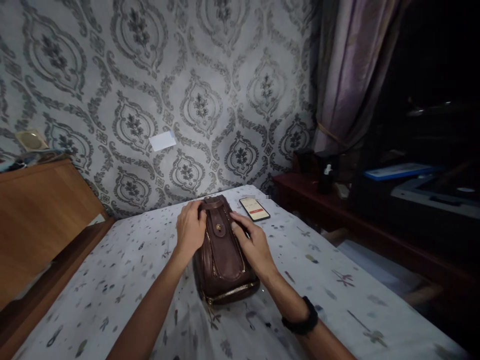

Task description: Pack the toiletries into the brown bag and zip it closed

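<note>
A dark brown leather bag (225, 255) with gold zips and a round gold stud on its strap lies on the patterned white bed sheet (318, 310). My left hand (190, 227) rests against the bag's upper left edge, its fingers bent around that side. On the opposite side, my right hand (255, 242) touches the upper right edge with thumb and fingers curved and slightly apart. Just beyond my right hand, a phone (255, 209) lies face up with its screen lit. A black band is around my right wrist.
At the left stands a wooden headboard or cabinet (45, 210) with small items on top. A dark red table (300, 185) holding a small bottle (327, 177) is at the right, near a tied curtain (345, 80). Patterned wallpaper rises behind the bed.
</note>
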Motion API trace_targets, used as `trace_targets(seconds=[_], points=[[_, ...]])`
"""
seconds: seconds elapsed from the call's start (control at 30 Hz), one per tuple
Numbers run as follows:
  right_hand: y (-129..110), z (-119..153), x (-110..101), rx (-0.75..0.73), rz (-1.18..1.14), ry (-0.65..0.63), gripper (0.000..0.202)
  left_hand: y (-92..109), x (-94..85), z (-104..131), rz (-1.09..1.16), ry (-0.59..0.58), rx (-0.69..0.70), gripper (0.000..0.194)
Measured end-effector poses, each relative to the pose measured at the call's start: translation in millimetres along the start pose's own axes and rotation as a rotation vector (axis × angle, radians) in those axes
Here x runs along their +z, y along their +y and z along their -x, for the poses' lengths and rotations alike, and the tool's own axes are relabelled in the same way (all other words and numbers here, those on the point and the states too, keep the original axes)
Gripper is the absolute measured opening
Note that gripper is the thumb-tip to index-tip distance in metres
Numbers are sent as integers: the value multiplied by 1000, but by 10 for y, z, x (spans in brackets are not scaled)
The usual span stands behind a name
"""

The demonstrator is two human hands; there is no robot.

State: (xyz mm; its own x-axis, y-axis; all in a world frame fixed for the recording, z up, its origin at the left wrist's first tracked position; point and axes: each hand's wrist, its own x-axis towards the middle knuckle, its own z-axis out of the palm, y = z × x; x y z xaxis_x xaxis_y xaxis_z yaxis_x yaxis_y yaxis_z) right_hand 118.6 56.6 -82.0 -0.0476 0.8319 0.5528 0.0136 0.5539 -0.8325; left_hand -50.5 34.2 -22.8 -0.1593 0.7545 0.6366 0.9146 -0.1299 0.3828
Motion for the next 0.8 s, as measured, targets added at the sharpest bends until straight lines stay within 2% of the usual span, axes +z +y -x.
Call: trace_targets(seconds=[0.17,0.37,0.53,0.67,0.8], points=[[9,31,54,-84,129,13,42,41,-50,-11,-115,-17,40,26],[33,62,55,-196,251,5,43,127,-16,-193,-80,-48,146,26],[-4,79,24,-229,319,-41,42,255,88,-449,15,-131,87,24],[-29,80,12,-217,340,-55,43,243,194,-612,50,-206,34,26],[-38,80,13,-222,347,-58,43,200,248,-662,50,-259,-12,7]])
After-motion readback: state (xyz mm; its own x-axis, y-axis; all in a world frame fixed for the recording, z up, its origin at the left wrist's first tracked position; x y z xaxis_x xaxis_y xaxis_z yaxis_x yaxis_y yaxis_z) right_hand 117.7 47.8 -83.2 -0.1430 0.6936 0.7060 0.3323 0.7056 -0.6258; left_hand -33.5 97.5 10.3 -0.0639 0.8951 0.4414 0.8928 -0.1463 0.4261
